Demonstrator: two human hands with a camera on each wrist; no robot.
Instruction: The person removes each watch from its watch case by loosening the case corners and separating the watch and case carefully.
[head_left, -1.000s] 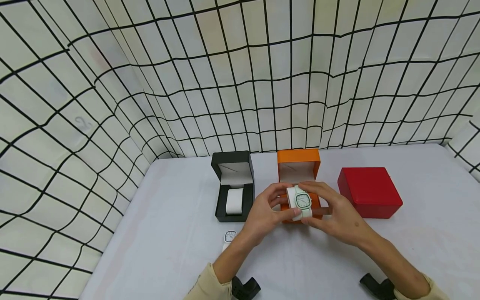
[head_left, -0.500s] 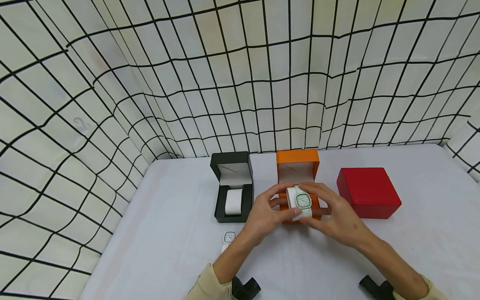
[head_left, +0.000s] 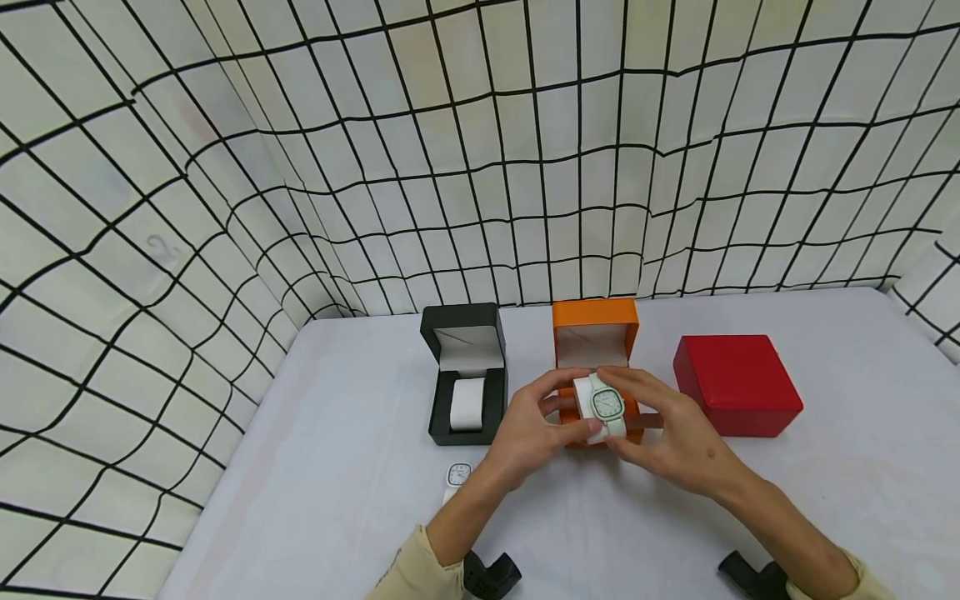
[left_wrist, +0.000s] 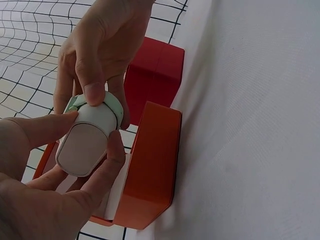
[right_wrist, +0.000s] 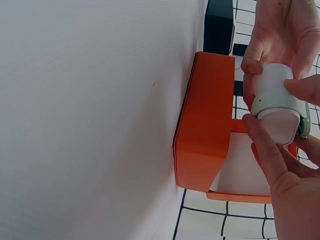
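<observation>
A pale green wristwatch [head_left: 607, 403] with a squarish face is wrapped around a white watch cushion [left_wrist: 82, 150]. My left hand [head_left: 528, 429] holds the cushion's left end between thumb and fingers. From the other side, my right hand [head_left: 678, 429] pinches the watch, its fingers at the top of the strap and its thumb near the bottom. Both hands are over the open orange watch box [head_left: 596, 312], whose lower part they largely cover. In the right wrist view, the strap encircles the cushion [right_wrist: 274, 77] near one end.
To the left stands an open dark watch box [head_left: 441, 421] with a white cushion [head_left: 468, 404] inside. A closed red box [head_left: 738, 371] sits to the right. Partly behind my left forearm, a white watch [head_left: 459, 474] lies on the white-covered table [head_left: 337, 500]. Black netting [head_left: 525, 175] rises behind.
The watch and cushion have tilted slightly in my fingers, the lower strap end shifting a little to the right. Both hands stay almost in place, and the boxes have not moved.
</observation>
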